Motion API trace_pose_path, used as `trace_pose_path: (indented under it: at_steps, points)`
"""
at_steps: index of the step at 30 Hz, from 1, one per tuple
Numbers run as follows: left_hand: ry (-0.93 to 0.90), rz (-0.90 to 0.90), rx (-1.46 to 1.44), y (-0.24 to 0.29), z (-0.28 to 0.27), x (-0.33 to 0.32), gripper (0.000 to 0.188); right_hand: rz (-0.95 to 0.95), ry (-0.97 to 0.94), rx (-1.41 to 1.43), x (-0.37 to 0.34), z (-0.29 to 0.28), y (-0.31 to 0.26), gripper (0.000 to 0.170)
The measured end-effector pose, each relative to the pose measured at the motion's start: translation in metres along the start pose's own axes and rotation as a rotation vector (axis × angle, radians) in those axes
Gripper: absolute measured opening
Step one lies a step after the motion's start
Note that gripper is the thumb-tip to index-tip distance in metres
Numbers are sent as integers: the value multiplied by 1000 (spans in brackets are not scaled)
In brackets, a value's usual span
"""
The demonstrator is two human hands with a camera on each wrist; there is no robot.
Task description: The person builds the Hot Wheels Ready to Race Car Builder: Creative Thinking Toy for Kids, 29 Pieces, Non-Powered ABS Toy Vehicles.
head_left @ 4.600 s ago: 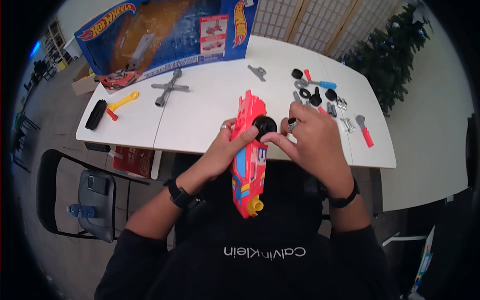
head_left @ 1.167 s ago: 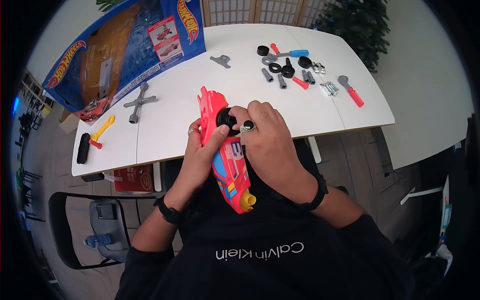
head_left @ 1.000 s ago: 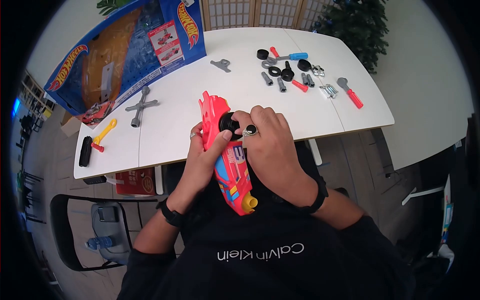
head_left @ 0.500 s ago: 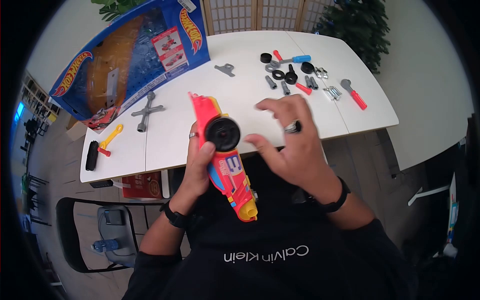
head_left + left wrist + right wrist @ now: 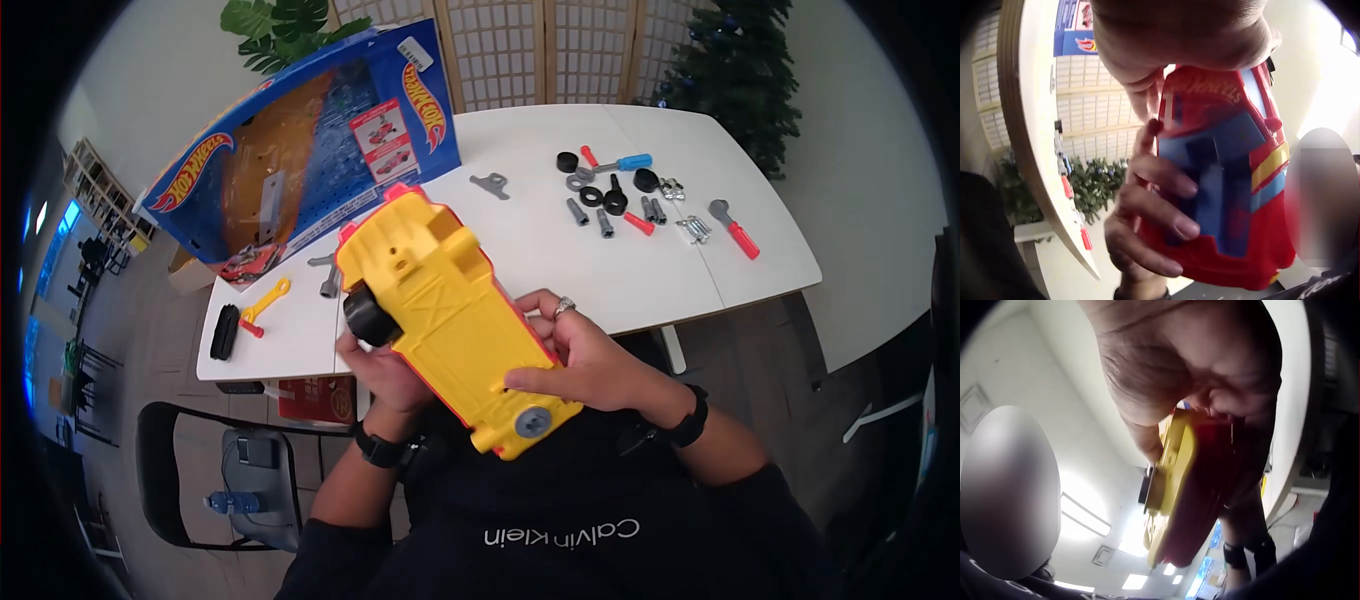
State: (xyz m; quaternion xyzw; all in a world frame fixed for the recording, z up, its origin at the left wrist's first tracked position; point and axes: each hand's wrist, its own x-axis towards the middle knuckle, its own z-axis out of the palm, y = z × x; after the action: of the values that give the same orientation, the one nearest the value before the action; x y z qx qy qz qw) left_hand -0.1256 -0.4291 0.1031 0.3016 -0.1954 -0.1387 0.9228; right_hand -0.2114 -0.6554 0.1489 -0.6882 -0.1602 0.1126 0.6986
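Observation:
A toy car (image 5: 450, 310) is held over the table's front edge, yellow underside up. Its red and blue top (image 5: 1216, 181) shows in the left wrist view. One black wheel (image 5: 372, 317) sits at the car's left side, and a grey round piece (image 5: 533, 422) is on the underside near the body. My left hand (image 5: 388, 378) grips the car beside the black wheel, its fingers mostly hidden beneath. With the thumb on the yellow underside and fingers around the opposite face, my right hand (image 5: 600, 365) holds the other side.
On the white table (image 5: 640, 290) lie black wheels (image 5: 646, 180), grey bolts (image 5: 577, 212), a blue-handled screwdriver (image 5: 632, 162) and a red-handled tool (image 5: 742, 240). A Hot Wheels box (image 5: 300, 150) stands back left, near a yellow wrench (image 5: 268, 299) and a partly hidden grey cross wrench (image 5: 328, 280).
The right hand has left the black wheel, opened away from the car, then taken hold of its side. The car has been turned over, from red face to yellow underside.

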Motion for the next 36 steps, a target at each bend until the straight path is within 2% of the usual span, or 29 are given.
trace_pose_path:
  at_steps: [1, 3, 4, 5, 7, 8, 9, 10, 11, 13, 14, 16, 17, 19, 21, 23, 24, 25, 27, 31, 33, 35, 36]
  points:
    - [233, 79, -30, 0, -5, 2, 107, -96, 115, -234, 0, 1, -5, 74]
    - [-64, 149, -19, 6, -15, 11, 96, -63, 273, -705, -1, 11, -19, 75]
    - [101, 125, 84, 3, -18, 11, 90, -104, 268, -773, -1, 17, -17, 75]
    - [44, 142, 319, 3, -21, 13, 79, -140, 260, -839, -3, 21, -14, 76]
    - [-24, 64, 239, 5, -19, 11, 70, -163, 108, -894, -3, 14, -22, 76]
    - [1, 52, 213, 9, -16, 11, 66, -23, -7, -889, 1, 0, -49, 69]
    - [11, 52, 200, 10, -16, 16, 63, -116, 73, -877, 7, -23, -49, 55]
    - [17, 26, 127, 10, -18, 17, 62, -225, 266, -918, 19, -52, -36, 48]
    - [23, 0, 54, 9, -19, 17, 61, -170, 476, -1082, 28, -77, -44, 40]
    - [56, 20, 110, 9, -8, 19, 62, -75, 738, -1325, 42, -130, -41, 29]
    - [93, 20, 171, 6, -4, 18, 62, -118, 786, -1468, 45, -162, -25, 20]
    - [114, -36, 155, 3, -6, 10, 63, -9, 705, -1605, 48, -203, -7, 16]
    - [111, -57, 143, 1, -8, 9, 65, 2, 693, -1602, 47, -207, -1, 16]
    - [134, -61, 102, -2, -19, 10, 67, 265, 603, -1508, 53, -218, -4, 18]
    - [23, -55, 120, -6, -29, 11, 70, 257, 613, -1510, 52, -245, 0, 20]
    - [76, -45, 95, -8, -28, 15, 71, 231, 787, -1433, 47, -277, -1, 24]
    - [3, -84, 80, -6, -28, 16, 72, 256, 820, -1476, 47, -294, -1, 28]
    - [-66, -131, 69, -5, -30, 14, 72, 262, 716, -1491, 44, -313, 1, 36]
    - [-36, -144, 65, -9, -39, 12, 74, 356, 565, -1467, 53, -317, -5, 48]
    - [-60, -106, 75, -13, -37, 14, 78, 425, 537, -1483, 75, -323, 0, 54]
    - [-79, -125, 32, -16, -39, 15, 78, 533, 470, -1491, 85, -330, 8, 55]
    - [-58, -185, 10, -20, -46, 11, 80, 479, 454, -1574, 91, -323, 15, 54]
    - [-71, -187, -1, -21, -47, 11, 80, 544, 491, -1603, 96, -321, 18, 55]
